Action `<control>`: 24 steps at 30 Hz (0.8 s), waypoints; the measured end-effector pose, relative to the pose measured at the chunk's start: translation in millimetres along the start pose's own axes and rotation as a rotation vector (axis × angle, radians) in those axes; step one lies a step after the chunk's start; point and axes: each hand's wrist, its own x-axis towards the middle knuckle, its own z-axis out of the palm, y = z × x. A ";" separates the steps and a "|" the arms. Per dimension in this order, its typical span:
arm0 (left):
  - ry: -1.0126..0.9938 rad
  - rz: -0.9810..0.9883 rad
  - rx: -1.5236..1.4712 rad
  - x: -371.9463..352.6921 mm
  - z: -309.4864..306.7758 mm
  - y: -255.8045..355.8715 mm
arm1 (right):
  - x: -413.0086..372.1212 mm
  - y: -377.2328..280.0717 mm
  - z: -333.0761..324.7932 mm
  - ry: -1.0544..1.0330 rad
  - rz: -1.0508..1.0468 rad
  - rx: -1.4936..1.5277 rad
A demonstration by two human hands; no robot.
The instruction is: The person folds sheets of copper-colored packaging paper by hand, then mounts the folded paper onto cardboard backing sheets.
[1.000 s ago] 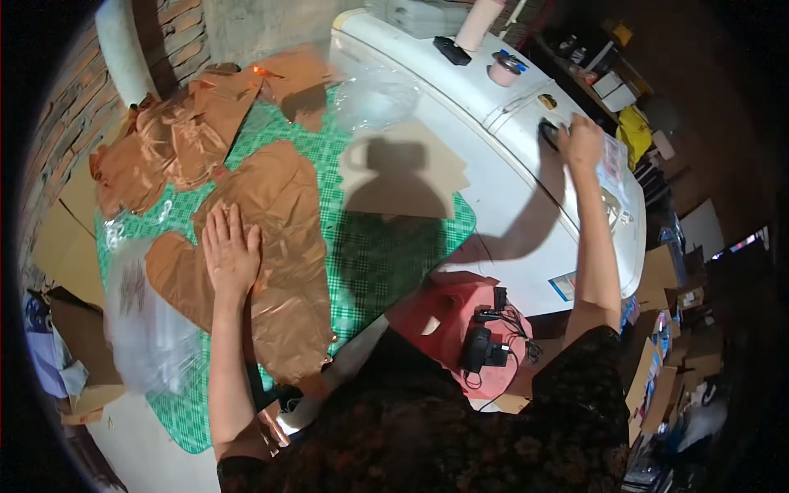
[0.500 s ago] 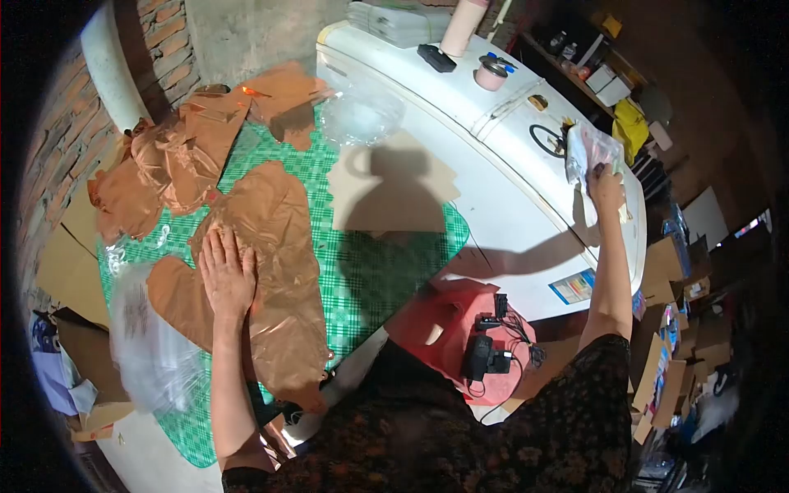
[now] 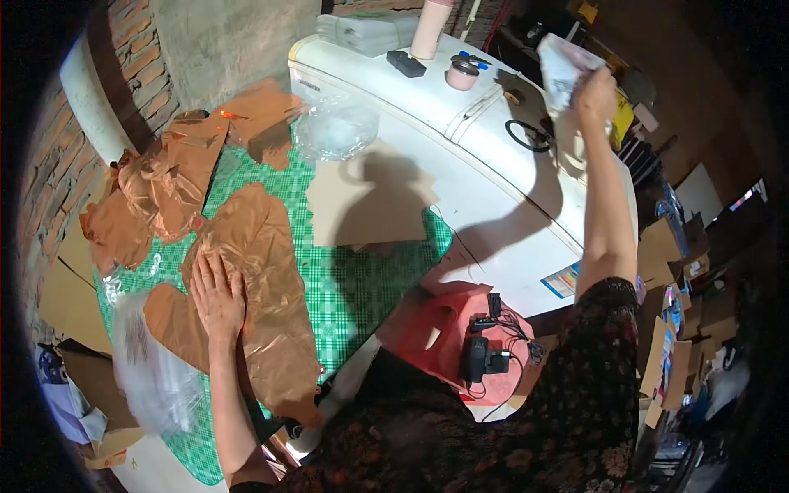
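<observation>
My left hand (image 3: 218, 300) lies flat with fingers stretched out on a deflated copper-coloured foil balloon (image 3: 275, 308). The balloon is spread over a green checked cloth (image 3: 337, 312). More crumpled copper foil balloons (image 3: 168, 172) lie beyond it, at the far left. Off to the right, my right hand (image 3: 596, 99) grips a clear plastic packet (image 3: 563, 70) with whitish, pinkish contents I cannot make out. This packet hangs in the air above the white chest freezer (image 3: 501, 205). Beneath it on the freezer lid is a black ring (image 3: 518, 146).
A clear plastic bag (image 3: 337, 127) and beige card sheets (image 3: 329, 205) lie on the cloth. The freezer lid holds a pink jar (image 3: 463, 74), a black box (image 3: 406, 63) and a pink roll (image 3: 431, 29). Black adapters (image 3: 474, 359) rest on a red stool (image 3: 427, 320). Cardboard boxes (image 3: 662, 242) stand right.
My right hand has lifted the packet off the freezer lid, up and slightly left. My left hand stays flat on the balloon. The whole view has shifted a little.
</observation>
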 end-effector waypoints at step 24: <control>-0.069 -0.012 0.008 -0.9 -14.1 5.4 | -58.3 35.6 82.0 -0.756 0.417 -0.257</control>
